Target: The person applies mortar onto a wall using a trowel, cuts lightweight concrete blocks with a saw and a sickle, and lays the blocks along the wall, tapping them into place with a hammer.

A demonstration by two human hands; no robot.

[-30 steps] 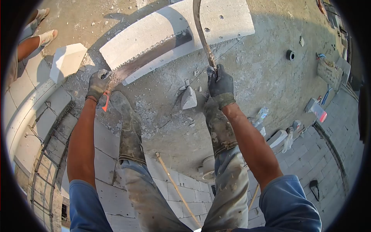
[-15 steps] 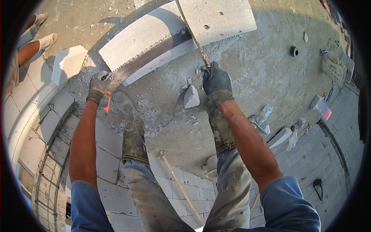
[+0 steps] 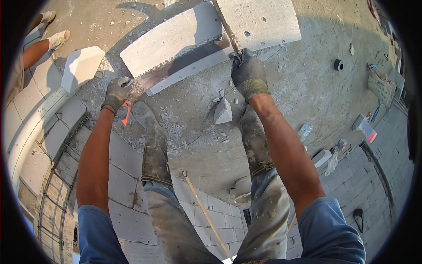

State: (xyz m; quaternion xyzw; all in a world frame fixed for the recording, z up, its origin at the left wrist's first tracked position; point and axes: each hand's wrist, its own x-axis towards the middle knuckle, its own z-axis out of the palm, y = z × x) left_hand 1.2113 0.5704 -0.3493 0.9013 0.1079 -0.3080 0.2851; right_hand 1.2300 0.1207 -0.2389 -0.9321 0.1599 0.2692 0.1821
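Both my hands wear dark, dusty gloves. My left hand point(image 3: 117, 93) is closed on the orange-handled end of a handsaw, at the near left corner of a pale concrete block point(image 3: 169, 37). The saw blade point(image 3: 187, 60) stretches along the block's near side, its toothed edge facing away from me. My right hand point(image 3: 249, 74) is wrapped around the near end of a rough, dirty stick point(image 3: 227, 27). That stick slants away past the blade's far end and leaves the top of the view. A second pale block point(image 3: 266, 21) with small holes lies to the right.
A broken wedge of block point(image 3: 223, 111) and crumbs lie between my boots. An angular block point(image 3: 81, 68) sits at left, near another person's foot point(image 3: 58, 39). A black ring point(image 3: 338, 65), a plastic bottle point(image 3: 304, 131) and a bucket point(image 3: 368, 127) are at right.
My right hand and the stick have moved away from me, toward the blocks. My left hand keeps hold of the saw, barely moved against the block. The whole view has shifted slightly.
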